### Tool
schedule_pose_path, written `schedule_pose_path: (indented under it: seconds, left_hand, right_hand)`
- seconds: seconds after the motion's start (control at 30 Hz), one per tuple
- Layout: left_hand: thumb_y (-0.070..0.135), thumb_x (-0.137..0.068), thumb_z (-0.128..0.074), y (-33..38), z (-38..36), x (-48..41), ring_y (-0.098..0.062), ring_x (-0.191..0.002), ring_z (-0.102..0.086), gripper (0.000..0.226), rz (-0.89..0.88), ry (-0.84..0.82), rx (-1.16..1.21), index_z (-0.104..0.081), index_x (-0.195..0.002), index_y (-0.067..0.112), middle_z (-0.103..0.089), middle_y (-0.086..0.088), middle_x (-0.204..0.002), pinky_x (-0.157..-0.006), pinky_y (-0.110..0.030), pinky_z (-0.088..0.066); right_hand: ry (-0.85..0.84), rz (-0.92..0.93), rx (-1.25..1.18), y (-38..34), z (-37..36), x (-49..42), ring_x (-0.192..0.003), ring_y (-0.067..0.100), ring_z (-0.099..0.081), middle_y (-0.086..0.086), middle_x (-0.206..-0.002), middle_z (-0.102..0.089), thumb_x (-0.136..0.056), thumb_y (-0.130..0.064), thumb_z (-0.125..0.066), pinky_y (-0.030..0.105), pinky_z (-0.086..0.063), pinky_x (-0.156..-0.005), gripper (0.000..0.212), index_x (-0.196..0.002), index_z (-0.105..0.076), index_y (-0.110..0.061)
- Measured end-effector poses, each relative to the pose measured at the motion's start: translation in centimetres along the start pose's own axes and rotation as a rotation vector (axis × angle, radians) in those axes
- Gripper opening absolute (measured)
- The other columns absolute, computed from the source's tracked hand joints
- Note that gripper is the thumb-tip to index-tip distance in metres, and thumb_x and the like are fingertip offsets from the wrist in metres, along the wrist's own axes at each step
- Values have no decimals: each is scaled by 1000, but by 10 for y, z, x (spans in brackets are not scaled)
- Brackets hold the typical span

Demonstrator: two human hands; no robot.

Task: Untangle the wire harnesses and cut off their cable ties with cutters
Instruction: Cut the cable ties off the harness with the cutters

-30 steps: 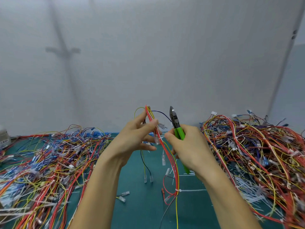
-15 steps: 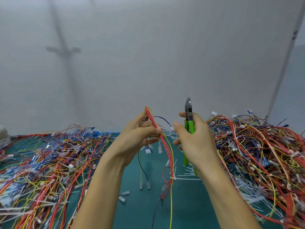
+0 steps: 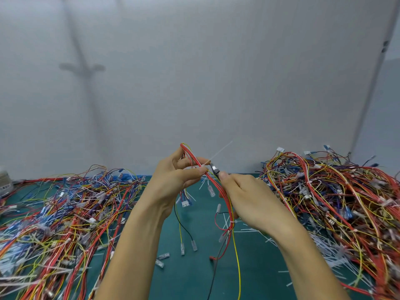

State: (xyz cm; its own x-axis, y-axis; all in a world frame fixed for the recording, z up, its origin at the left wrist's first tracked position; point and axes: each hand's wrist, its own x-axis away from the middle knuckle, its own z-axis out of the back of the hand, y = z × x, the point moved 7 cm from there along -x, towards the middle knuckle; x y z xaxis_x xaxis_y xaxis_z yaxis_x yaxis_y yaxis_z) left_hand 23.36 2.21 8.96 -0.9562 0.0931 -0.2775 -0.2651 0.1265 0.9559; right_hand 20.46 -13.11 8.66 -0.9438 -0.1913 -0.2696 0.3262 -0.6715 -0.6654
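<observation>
My left hand (image 3: 173, 180) pinches a red, yellow and white wire harness (image 3: 225, 198) near its top, above the green mat. The harness hangs down between my hands with clear connectors on its ends. A white cable tie (image 3: 218, 152) sticks up and to the right from the bundle at my left fingertips. My right hand (image 3: 249, 200) grips the cutters (image 3: 215, 169); only their metal jaws show, past my thumb, touching the bundle right at the tie. The green handles are hidden in my palm.
A large tangle of coloured harnesses (image 3: 65, 224) covers the mat on the left, and a second pile (image 3: 337, 204) fills the right. Cut white ties (image 3: 329, 252) litter the green mat (image 3: 190, 276) by the right pile. A grey wall stands close behind.
My right hand has swung the cutters from upright down and left, bringing the jaws to the cable tie on the bundle. My left hand keeps holding the harness in about the same spot.
</observation>
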Motion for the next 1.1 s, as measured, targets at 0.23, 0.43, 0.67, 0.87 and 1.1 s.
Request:
schedule_pose_path:
  seconds: [0.23, 0.43, 0.67, 0.87, 1.1]
  left_hand:
    - [-2, -85, -69, 4, -6, 3, -8, -84, -69, 35, -22, -35, -58, -59, -99, 28, -76, 3, -101, -79, -23, -56]
    - [-1, -83, -71, 7, -10, 5, -14, -85, -66, 34, -31, -49, -54, -61, -93, 29, -76, 1, -101, -80, -25, -56]
    - [-3, -82, -71, 8, -8, 6, -12, -82, -67, 36, -21, -51, -39, -63, -90, 32, -76, -1, -102, -76, -23, -57]
    - [-1, -84, -70, 4, -5, 6, -8, -82, -69, 38, 16, -43, -49, -61, -97, 33, -76, 2, -104, -69, -21, -57]
    - [5, -88, -67, 5, 2, 5, -12, -82, -72, 40, 40, 24, -21, -53, -110, 35, -75, 4, -106, -69, -20, -56]
  right_hand:
    - [-4, 21, 56, -3, -2, 1, -62, 15, -50, -15, -42, -50, -103, -50, -28, 36, -40, -66, 56, -76, -53, -8]
    - [33, 28, 70, -6, 2, 2, -59, 20, -38, 1, -53, -38, -101, -54, -30, 38, -28, -58, 59, -72, -50, -7]
    - [20, 33, 61, -9, 2, 3, -54, 18, -31, 1, -54, -34, -99, -57, -32, 38, -24, -55, 56, -62, -37, -16]
    - [24, 43, 25, -9, 0, 3, -54, 17, -37, 8, -57, -45, -100, -55, -32, 36, -30, -57, 60, -64, -45, -9]
    - [76, -36, -183, 0, 4, -1, -54, 27, -52, 5, -53, -50, -93, -66, -35, 44, -52, -64, 72, -82, -62, -1]
